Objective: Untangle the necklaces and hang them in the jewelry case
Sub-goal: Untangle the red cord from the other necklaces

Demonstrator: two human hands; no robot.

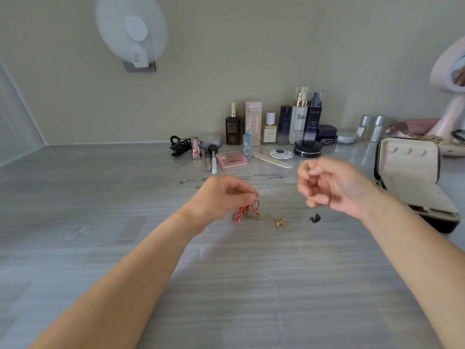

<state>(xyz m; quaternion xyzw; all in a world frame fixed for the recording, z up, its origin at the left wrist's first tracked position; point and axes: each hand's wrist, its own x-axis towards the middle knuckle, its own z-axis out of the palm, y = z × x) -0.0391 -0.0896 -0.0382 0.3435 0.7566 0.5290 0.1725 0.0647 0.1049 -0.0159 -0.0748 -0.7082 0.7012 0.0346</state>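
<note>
Left hand (pixel 224 195) pinches the red cord (pixel 245 212) of the tangled necklaces (pixel 261 217), which lie just below its fingertips. Right hand (pixel 334 187) is curled; any held chain cannot be seen. Advise slow, gentle parting; case (pixel 407 172) open beyond.

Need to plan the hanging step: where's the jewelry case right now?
In the head view the jewelry case stands open at the table's far right, lid upright, just beyond the right hand and in front of the pink mirror stand.

Soft, even daylight; faint shadows on the table (pixel 100 197); wide-angle bending at the edges; slight blur on the fan (pixel 130 31).
</note>
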